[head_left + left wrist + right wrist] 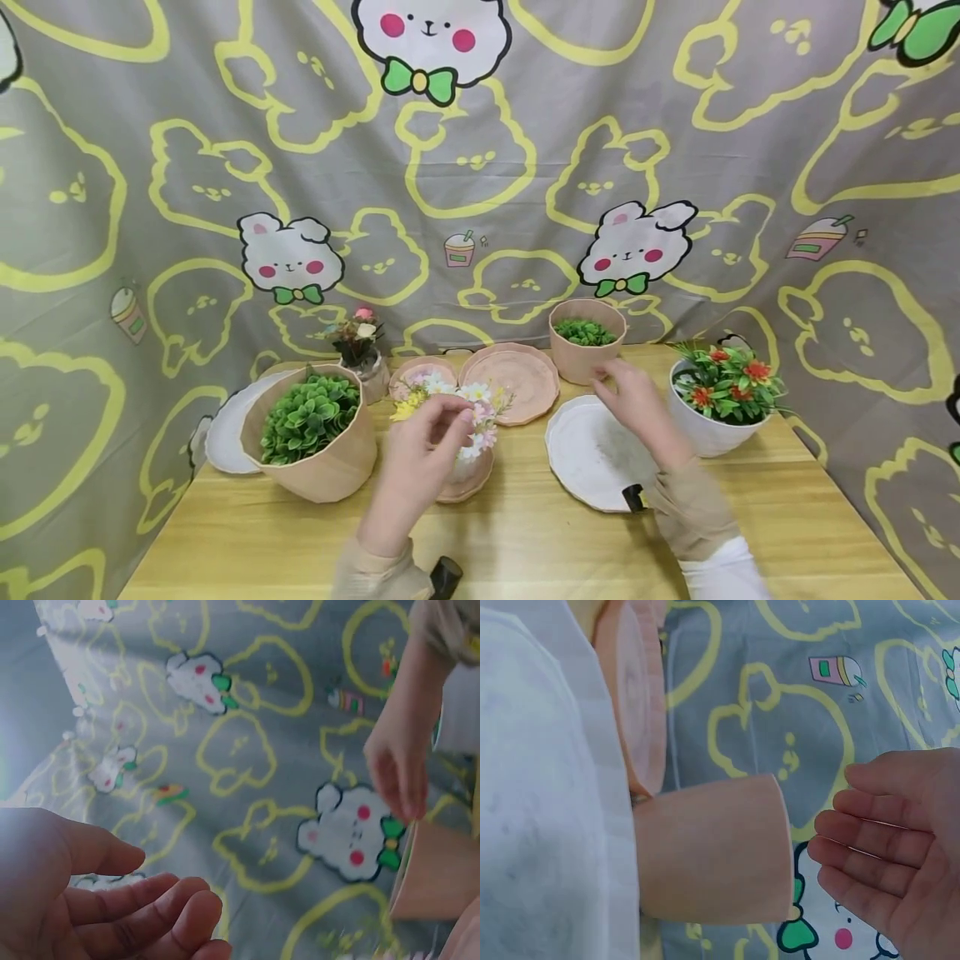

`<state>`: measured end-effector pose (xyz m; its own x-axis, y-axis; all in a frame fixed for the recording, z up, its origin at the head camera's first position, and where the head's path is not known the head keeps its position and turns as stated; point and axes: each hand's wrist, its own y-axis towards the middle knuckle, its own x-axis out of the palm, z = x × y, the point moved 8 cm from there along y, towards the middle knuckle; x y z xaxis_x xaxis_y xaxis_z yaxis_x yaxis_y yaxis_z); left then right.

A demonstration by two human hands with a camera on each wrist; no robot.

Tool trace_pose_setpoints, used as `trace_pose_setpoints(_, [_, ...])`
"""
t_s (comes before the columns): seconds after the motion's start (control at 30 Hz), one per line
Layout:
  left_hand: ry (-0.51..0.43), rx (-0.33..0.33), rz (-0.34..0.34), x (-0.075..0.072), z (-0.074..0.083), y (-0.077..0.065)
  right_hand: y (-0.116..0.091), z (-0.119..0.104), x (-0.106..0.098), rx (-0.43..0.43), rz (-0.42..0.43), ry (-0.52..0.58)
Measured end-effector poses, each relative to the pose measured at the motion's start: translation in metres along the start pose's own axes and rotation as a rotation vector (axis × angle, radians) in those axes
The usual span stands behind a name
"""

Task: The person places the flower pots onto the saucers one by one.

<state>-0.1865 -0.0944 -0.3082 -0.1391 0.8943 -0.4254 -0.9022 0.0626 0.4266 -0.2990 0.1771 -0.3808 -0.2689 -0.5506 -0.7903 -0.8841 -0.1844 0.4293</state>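
Note:
My left hand (420, 458) hovers over the front of the table with its fingers loosely bent and nothing between them. Behind it, partly covered, daisy-like white, pink and yellow flowers (480, 433) stand on a small pink saucer (474, 485). My right hand (637, 404) reaches over a white saucer (573, 462) that has a dark smudge. Close to its fingertips is a pink pot (577, 362) with low green leaves. In the right wrist view that hand's fingers (870, 832) are spread loosely, empty, beside the pink pot (716, 851).
A large peach pot (330, 475) with a leafy plant stands left, partly over a white saucer (225, 437). Behind are a small pot of roses (371, 375) and a pink plate (521, 383). A white pot (712, 429) with red flowers stands right. A patterned curtain (480, 292) borders the table.

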Motion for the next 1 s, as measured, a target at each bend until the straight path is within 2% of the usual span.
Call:
trace_pose_setpoints(0.07, [-0.017,0.037,-0.040,0.014,0.006,-0.001,0.003,0.003,-0.006,0.020,0.017,-0.007])
trace_pose_setpoints(0.17, [-0.042,0.046,-0.105,0.036,0.010,-0.002,0.008,0.006,-0.012,0.045,0.032,-0.010])
trace_pose_setpoints(0.37, [-0.111,-0.029,-0.269,0.082,0.004,-0.005,0.018,0.011,-0.025,0.074,0.089,0.031])
trace_pose_setpoints(0.5, [-0.132,-0.072,-0.336,0.110,-0.006,-0.006,0.022,0.014,-0.032,0.104,0.149,0.096])
trace_pose_setpoints(0.63, [-0.184,-0.109,-0.353,0.131,-0.016,-0.007,0.026,0.016,-0.038,0.112,0.213,0.126])
trace_pose_setpoints(0.73, [-0.195,-0.151,-0.341,0.142,-0.025,-0.005,0.029,0.016,-0.041,0.111,0.248,0.126])
trace_pose_setpoints(0.87, [-0.182,-0.228,-0.298,0.152,-0.042,0.000,0.031,0.016,-0.044,0.118,0.271,0.139])
trace_pose_setpoints(1.0, [-0.212,-0.334,-0.238,0.163,-0.069,0.007,0.032,0.016,-0.046,0.117,0.274,0.144])
